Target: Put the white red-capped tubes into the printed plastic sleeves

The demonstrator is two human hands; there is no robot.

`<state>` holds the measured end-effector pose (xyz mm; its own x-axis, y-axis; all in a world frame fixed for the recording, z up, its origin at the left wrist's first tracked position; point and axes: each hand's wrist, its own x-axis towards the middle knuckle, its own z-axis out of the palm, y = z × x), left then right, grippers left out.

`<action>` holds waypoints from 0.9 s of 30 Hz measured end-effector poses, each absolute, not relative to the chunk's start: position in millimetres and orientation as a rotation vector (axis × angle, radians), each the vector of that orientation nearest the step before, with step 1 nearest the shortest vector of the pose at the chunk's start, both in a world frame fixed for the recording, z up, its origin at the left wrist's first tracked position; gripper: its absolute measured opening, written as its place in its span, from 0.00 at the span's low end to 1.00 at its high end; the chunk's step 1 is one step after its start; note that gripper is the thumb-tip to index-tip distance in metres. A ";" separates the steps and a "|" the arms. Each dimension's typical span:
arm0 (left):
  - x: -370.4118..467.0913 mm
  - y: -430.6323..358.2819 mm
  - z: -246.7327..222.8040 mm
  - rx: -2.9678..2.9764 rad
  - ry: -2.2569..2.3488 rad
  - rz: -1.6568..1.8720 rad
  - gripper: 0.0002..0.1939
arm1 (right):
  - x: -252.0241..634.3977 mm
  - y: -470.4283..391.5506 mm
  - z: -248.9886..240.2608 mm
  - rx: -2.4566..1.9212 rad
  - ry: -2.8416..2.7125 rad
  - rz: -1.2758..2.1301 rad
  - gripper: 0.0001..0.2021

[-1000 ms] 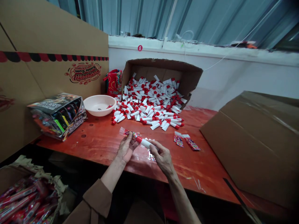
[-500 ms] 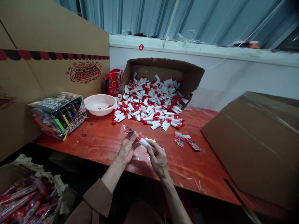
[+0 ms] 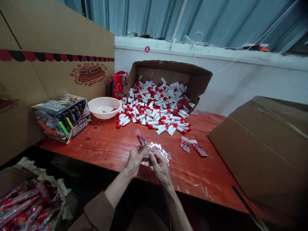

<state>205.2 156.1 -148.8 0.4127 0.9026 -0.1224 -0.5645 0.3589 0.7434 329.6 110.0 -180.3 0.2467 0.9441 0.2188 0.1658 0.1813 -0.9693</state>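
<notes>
My left hand (image 3: 135, 160) is closed around a small tube in a colourful printed wrapper (image 3: 141, 140), whose clear end points up and away. At its near end, the fingers of my right hand (image 3: 159, 165) pinch together on the whitish end; the fingers hide part of it. Just beyond my hands, a loose pile of shiny printed wrappers (image 3: 160, 150) lies on the red table (image 3: 113, 144). Farther back, many white tubes with red caps (image 3: 154, 110) spill from a tipped cardboard box (image 3: 202, 77).
A pale pink bowl (image 3: 105, 109) and a display box of packaged goods (image 3: 64, 117) stand at the left. More printed wrappers (image 3: 198, 149) lie to the right, near a large carton (image 3: 262, 150). An open box of red packs (image 3: 29, 202) sits low at the left.
The white tube seen between my hands has gone inside the printed wrapper, which now stands more upright. My right hand has moved slightly left and down to the wrapper's near end.
</notes>
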 end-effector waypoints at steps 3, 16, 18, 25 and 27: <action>208.3 152.3 -149.9 0.660 0.550 1.037 0.21 | 327.5 109.1 -181.4 -1.284 -1.210 0.789 0.21; 211.6 140.3 -144.7 0.600 0.461 1.054 0.22 | 330.1 102.8 -192.5 -1.323 -1.295 0.728 0.22; 210.5 141.5 -144.1 0.592 0.469 1.046 0.21 | 330.2 101.4 -187.3 -1.331 -1.326 0.749 0.21; 107.8 147.4 -128.1 1.029 0.829 0.913 0.20 | 391.6 119.0 -168.9 -1.527 -1.563 0.758 0.15; 48.6 139.5 -122.3 1.201 1.052 0.802 0.21 | 415.7 128.3 -173.1 -1.663 -1.570 0.574 0.16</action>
